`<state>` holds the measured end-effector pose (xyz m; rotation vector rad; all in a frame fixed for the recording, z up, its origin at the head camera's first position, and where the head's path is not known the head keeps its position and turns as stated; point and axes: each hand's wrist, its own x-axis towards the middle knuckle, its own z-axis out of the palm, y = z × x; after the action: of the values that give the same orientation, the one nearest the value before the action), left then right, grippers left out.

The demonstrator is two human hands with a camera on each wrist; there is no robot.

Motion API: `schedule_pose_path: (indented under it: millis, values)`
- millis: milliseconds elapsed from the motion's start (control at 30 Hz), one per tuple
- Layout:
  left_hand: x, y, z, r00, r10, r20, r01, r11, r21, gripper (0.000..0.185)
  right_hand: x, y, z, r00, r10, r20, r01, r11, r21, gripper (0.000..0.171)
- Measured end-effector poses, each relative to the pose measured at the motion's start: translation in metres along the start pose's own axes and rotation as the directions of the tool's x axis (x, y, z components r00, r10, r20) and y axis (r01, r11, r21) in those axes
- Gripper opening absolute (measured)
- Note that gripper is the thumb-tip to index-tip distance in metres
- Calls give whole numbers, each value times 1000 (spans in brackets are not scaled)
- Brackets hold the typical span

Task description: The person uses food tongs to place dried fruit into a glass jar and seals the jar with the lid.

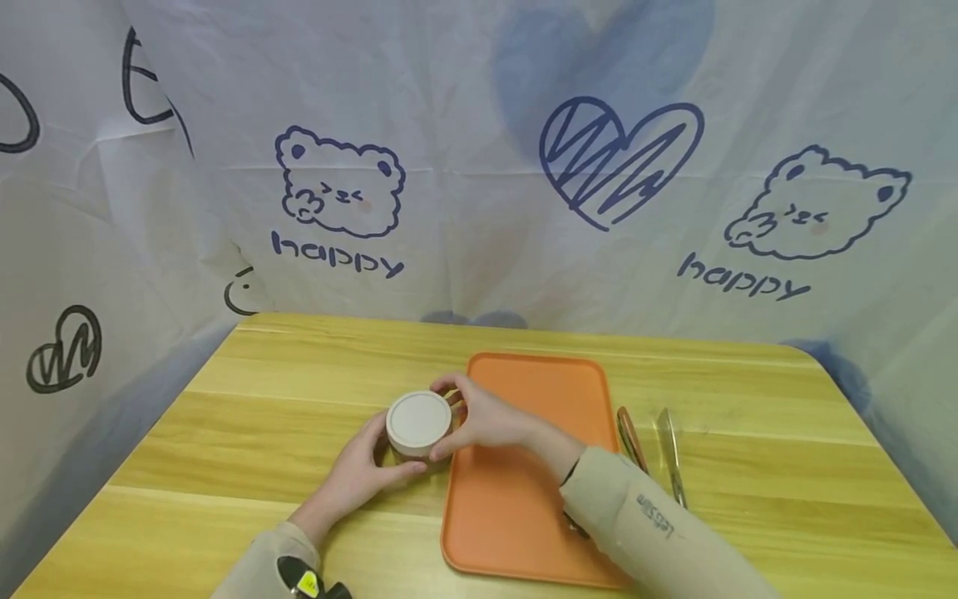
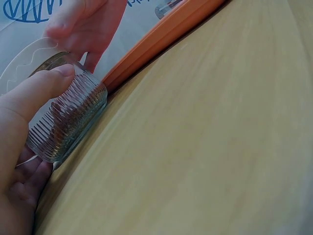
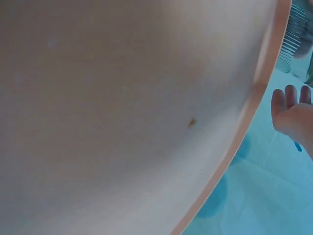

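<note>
A ribbed clear glass jar (image 2: 73, 115) with dark reddish contents stands on the table beside an orange tray's left edge. My left hand (image 1: 367, 462) grips the glass from the left, its thumb across the ribbed side in the left wrist view. My right hand (image 1: 486, 420) reaches over the tray and holds the round white lid (image 1: 419, 418) at its edge, thumb toward me and fingers on the far side. In the left wrist view, a wavy clear seal shows along the lid's underside. The right wrist view catches the ribbed glass (image 3: 289, 36) at its edge.
The orange tray (image 1: 535, 383) lies under my right forearm. To its right are a utensil with a brownish-orange end (image 1: 630, 433) and a shiny metal knife-like utensil (image 1: 671, 449). Some small dark thing is partly hidden by my right sleeve. A printed cloth (image 1: 479, 249) hangs behind the wooden table (image 1: 247, 416).
</note>
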<state>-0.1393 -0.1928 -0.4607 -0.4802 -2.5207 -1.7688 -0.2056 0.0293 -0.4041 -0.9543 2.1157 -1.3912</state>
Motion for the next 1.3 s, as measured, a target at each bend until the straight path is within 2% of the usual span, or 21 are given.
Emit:
schedule_pose_path:
  millis: [167,267,333,567,733,800,967,1167,1300]
  values:
    - [0,0,0,1000,4,0,-4,1000,4,79,-2,2,-2,999,-28,28,27,999,20,83]
    - [-1,0,0,1000,3,5,-3,1000,-2,79,-2,1,-1,1000,-5,10,5,1000,-19,78]
    - [-1,1,0,1000,1,7,-1,1000,-6,79,-2,1,-1,1000,9,0,-9,1000,-29,80]
    - [-2,5,1,1000,5,-6,-5,1000,10,78,-1,3,3,999,-31,-15,32,997,71,79]
    - [-1,4,0,1000,-4,-20,4,1000,30,78,-2,2,7,998,1,-61,1,1000,31,79]
    - [0,-1,0,1000,-9,-25,10,1000,30,79,-3,1,8,998,9,-60,-7,1000,29,82]
    - [-1,-1,0,999,-25,-36,25,1000,18,82,-3,-1,8,998,-24,-61,26,999,34,83]
    - [-1,1,0,999,-26,-43,26,1000,7,81,-1,-2,12,995,-11,-103,4,998,-65,82]
    - [-1,1,0,998,-23,-52,24,1000,7,80,-3,-5,10,998,-22,-64,15,993,-115,88]
